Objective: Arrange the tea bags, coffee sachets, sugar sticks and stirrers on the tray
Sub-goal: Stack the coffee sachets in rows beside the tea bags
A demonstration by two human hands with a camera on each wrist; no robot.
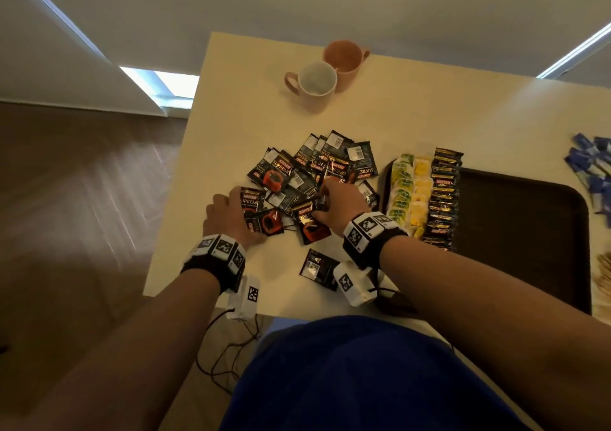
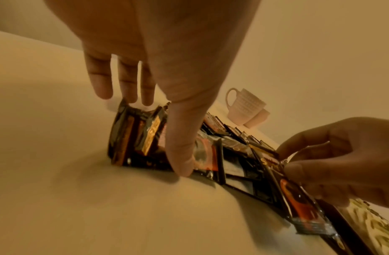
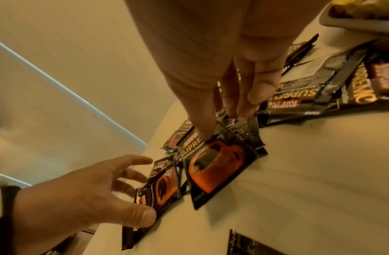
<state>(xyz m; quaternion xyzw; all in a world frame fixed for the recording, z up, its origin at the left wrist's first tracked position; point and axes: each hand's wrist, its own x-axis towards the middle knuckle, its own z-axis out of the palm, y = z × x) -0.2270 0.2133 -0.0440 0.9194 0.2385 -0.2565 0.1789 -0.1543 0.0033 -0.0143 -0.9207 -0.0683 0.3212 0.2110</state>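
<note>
A loose pile of black coffee sachets point(image 1: 307, 179) lies mid-table. My left hand point(image 1: 231, 211) rests at the pile's left edge with its fingers spread and straight; the thumb point(image 2: 180, 155) presses on a sachet's edge. My right hand point(image 1: 327, 201) is over the pile's near right side, and its thumb and curled fingers pinch a coffee sachet point(image 3: 215, 169) printed with an orange cup. The dark brown tray point(image 1: 529, 232) to the right holds rows of yellow tea bags point(image 1: 410, 196) and a row of coffee sachets point(image 1: 443, 199) along its left side.
Two mugs point(image 1: 317, 78) stand at the table's far edge. One stray sachet point(image 1: 319, 268) lies near the front edge. Blue sugar sticks point(image 1: 591, 172) and wooden stirrers point(image 1: 605, 275) lie right of the tray. The table's left edge is close to my left hand.
</note>
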